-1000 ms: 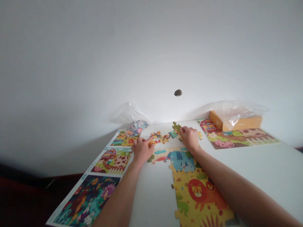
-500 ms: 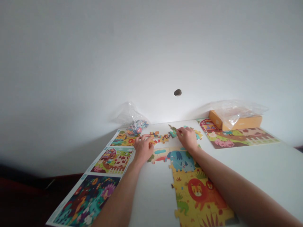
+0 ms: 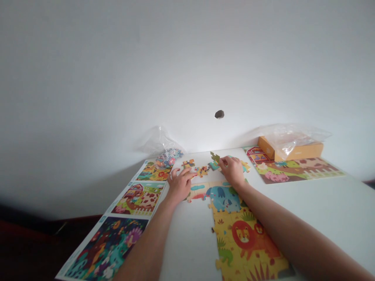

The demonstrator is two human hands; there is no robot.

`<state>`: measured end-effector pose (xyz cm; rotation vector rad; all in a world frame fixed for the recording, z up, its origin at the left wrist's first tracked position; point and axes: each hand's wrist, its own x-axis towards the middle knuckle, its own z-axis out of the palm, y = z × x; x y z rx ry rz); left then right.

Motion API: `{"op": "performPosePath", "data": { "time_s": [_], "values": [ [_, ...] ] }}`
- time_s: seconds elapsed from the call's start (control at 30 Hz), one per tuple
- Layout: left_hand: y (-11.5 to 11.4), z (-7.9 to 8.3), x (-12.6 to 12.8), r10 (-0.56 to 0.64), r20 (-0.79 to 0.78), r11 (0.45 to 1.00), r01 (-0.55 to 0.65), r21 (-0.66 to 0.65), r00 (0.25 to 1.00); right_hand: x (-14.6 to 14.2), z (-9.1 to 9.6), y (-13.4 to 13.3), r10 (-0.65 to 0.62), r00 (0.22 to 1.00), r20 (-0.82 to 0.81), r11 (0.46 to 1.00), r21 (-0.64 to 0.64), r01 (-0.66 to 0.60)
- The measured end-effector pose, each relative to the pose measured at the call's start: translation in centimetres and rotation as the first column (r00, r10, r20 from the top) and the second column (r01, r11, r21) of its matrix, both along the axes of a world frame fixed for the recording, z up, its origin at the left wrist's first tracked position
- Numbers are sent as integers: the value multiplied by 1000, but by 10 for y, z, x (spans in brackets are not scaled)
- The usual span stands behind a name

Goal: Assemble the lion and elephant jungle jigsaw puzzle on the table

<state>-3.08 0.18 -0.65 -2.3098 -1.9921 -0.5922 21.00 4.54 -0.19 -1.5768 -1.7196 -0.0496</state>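
My left hand (image 3: 180, 186) lies open on the white table with its fingers spread, just below a few loose jigsaw pieces (image 3: 188, 164). My right hand (image 3: 233, 171) pinches a green jigsaw piece (image 3: 215, 157), which sticks up past its fingertips. More small pieces (image 3: 202, 171) lie in a loose row between my hands, and some pass under my right hand. Nearer me lies a large assembled floor puzzle (image 3: 243, 234) showing an elephant and a lion, its top edge just below my right wrist.
Printed picture sheets (image 3: 139, 199) run along the table's left edge, with a heap of pieces on a plastic bag (image 3: 168, 158) at the far left corner. At the far right are an orange box (image 3: 290, 148) under plastic and another picture sheet (image 3: 295, 172). A white wall rises behind.
My left hand has uncurled from the pieces and its fingers now spread. My right hand stays nearly in place with the green piece.
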Motion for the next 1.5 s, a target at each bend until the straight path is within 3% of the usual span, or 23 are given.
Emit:
{"op": "performPosePath", "data": {
  "time_s": [0.27, 0.47, 0.63, 0.77, 0.83, 0.9, 0.97, 1.1, 1.27, 1.37, 1.5],
  "values": [
    [4, -2, -2, 100, 44, 994, -101, 29, 994, -4, 2, -3, 185, 979, 89, 982, -50, -181],
    [3, -2, -2, 105, 55, 994, -107, 38, 993, -5, 3, -6, 408, 903, 138, 912, -103, -396],
    [5, -3, -3, 110, 62, 993, -113, 42, 992, -4, 6, -9, 422, 893, 156, 905, -127, -406],
    [4, -2, -3, 60, 41, 997, -62, 48, 997, -3, 8, -10, 506, 853, 128, 858, -177, -482],
    [2, -1, -2, 3, 14, 999, -4, 50, 1000, -2, 8, -10, 428, 897, 111, 898, -169, -407],
    [-1, 1, 0, -45, -8, 998, 46, 44, 999, -1, 6, -8, 253, 961, 112, 958, -168, -232],
    [-3, 2, 1, -75, -13, 997, 76, 33, 997, -1, 4, -7, 133, 981, 139, 973, -208, -102],
    [-3, 2, 2, -78, 7, 996, 78, 34, 997, 0, 1, -5, 160, 970, 185, 949, -300, -100],
    [2, -2, -1, 1, 61, 997, -5, 72, 998, -1, 4, -7, 196, 958, 208, 944, -304, -127],
    [4, -2, -4, 81, 81, 992, -88, 92, 993, -1, 6, -9, 329, 915, 234, 926, -271, -264],
    [4, 0, -5, 179, 61, 980, -183, 76, 982, -2, 5, -12, 604, 751, 265, 790, -324, -521]
  ]
}}
